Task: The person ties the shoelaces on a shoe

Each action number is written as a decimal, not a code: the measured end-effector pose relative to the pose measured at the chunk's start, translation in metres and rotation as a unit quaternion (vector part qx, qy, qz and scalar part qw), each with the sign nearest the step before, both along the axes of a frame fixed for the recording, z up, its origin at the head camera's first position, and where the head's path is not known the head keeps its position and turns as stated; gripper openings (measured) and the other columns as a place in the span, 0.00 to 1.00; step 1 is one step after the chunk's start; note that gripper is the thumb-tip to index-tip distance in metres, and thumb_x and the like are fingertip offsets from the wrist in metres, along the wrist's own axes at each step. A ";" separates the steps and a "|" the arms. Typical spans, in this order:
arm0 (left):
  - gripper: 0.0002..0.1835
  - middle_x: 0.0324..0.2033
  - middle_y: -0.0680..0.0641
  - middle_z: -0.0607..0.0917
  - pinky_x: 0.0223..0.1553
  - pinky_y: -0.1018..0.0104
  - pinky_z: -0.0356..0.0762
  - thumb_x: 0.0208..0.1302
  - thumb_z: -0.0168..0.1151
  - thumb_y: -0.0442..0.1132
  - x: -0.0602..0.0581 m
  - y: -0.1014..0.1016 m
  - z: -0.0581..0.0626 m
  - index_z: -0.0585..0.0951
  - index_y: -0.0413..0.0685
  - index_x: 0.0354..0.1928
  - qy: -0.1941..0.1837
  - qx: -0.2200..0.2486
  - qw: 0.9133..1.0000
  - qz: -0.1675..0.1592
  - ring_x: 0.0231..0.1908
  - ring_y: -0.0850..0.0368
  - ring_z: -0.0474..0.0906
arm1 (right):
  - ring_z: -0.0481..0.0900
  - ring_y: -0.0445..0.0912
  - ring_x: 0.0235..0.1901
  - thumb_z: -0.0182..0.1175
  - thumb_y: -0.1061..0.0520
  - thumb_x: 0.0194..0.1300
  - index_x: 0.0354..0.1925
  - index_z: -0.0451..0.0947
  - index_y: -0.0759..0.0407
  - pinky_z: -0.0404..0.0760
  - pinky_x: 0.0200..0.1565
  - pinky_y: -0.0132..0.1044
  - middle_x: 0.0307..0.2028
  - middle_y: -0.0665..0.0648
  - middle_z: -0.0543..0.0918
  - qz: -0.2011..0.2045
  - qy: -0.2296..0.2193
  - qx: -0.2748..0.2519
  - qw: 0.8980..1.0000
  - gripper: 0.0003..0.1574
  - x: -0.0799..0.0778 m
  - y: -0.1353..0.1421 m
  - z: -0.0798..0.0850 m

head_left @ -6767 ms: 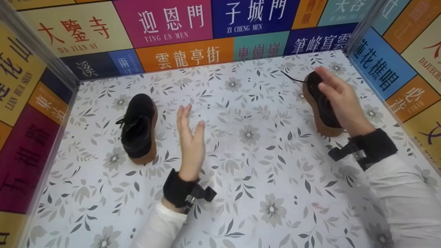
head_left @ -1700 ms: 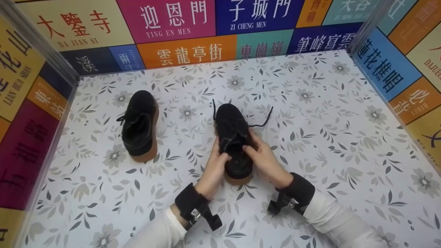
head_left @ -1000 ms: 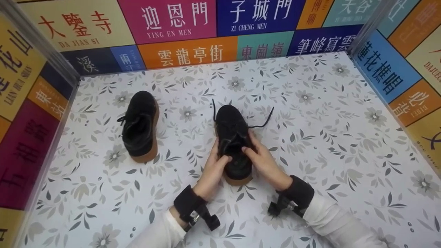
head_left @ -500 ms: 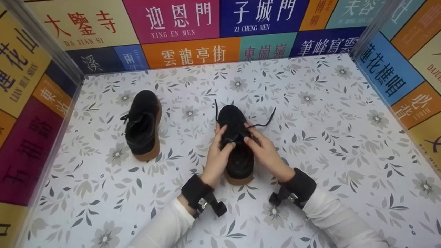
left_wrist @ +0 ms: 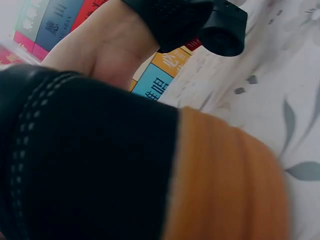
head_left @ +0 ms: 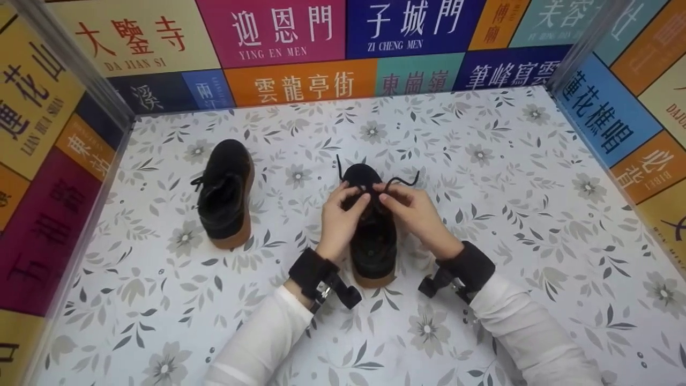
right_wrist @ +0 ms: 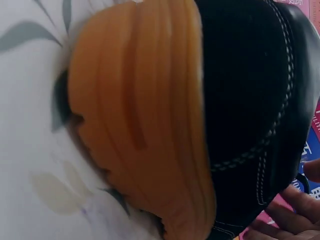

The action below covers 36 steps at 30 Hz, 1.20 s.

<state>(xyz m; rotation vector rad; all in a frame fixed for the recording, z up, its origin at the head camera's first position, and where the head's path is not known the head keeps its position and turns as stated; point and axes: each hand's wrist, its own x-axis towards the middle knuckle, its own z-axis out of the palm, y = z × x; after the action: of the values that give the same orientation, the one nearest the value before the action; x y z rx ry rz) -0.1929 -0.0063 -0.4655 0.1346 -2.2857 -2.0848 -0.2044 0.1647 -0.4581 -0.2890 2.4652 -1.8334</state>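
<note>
A black shoe [head_left: 375,260] with a brown sole stands mid-table, toe pointing away from me. My left hand [head_left: 338,222] bends its fingers over the left side of the lacing, thumb and forefinger together at the shoelace. On the other side, my right hand [head_left: 420,217] pinches the shoelace [head_left: 403,181], whose loose end trails right. Another loose end rises by the toe. In the right wrist view, the right fingers [right_wrist: 287,212] are at the lace beside the upper. Beyond the shoe in the left wrist view is the right hand [left_wrist: 107,45]; my left fingers are hidden there.
A second black shoe [head_left: 225,198], its lace tied in a bow, stands to the left. White flowered cloth [head_left: 161,300] covers the table. Panels with coloured squares and Chinese characters [head_left: 292,27] enclose the back and both sides.
The right hand fetched the shoe from the far right to the middle. Both hands then slid from its opening up to the lacing, fingers curling in. The right lace end shifted slightly.
</note>
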 end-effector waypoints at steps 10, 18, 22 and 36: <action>0.12 0.53 0.37 0.90 0.58 0.68 0.84 0.71 0.68 0.33 -0.010 -0.004 0.024 0.86 0.31 0.51 -0.026 0.086 0.996 0.018 0.57 0.49 0.85 | 0.87 0.31 0.40 0.62 0.61 0.77 0.50 0.86 0.73 0.83 0.48 0.23 0.39 0.53 0.94 0.011 -0.005 -0.015 1.000 0.14 -0.016 0.001 0.020; 0.14 0.53 0.37 0.91 0.51 0.70 0.87 0.73 0.68 0.35 -0.019 -0.005 0.044 0.85 0.31 0.53 -0.047 0.131 0.990 0.018 0.50 0.56 0.88 | 0.89 0.33 0.41 0.58 0.62 0.80 0.59 0.80 0.79 0.86 0.53 0.28 0.35 0.41 0.92 0.050 -0.074 -0.076 0.993 0.20 -0.028 0.000 0.032; 0.12 0.54 0.39 0.91 0.53 0.71 0.85 0.74 0.67 0.34 -0.023 -0.005 0.050 0.85 0.32 0.52 -0.040 0.141 0.989 0.001 0.51 0.58 0.87 | 0.89 0.33 0.41 0.56 0.62 0.81 0.61 0.78 0.80 0.86 0.52 0.28 0.34 0.40 0.92 0.067 -0.098 -0.073 0.990 0.22 -0.031 -0.002 0.037; 0.11 0.52 0.37 0.91 0.61 0.70 0.80 0.78 0.60 0.32 -0.034 -0.004 0.065 0.85 0.31 0.53 0.084 0.033 0.990 -0.106 0.57 0.46 0.88 | 0.85 0.36 0.38 0.54 0.63 0.80 0.58 0.82 0.75 0.85 0.47 0.27 0.35 0.43 0.88 0.082 -0.158 -0.063 0.982 0.18 -0.034 -0.008 0.047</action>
<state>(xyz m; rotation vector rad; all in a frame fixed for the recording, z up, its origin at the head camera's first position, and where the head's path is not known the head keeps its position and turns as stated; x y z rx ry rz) -0.2274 -0.0102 -0.4003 -0.2837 -2.2198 -2.1734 -0.2382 0.1564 -0.4106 -0.1823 2.0571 -1.8097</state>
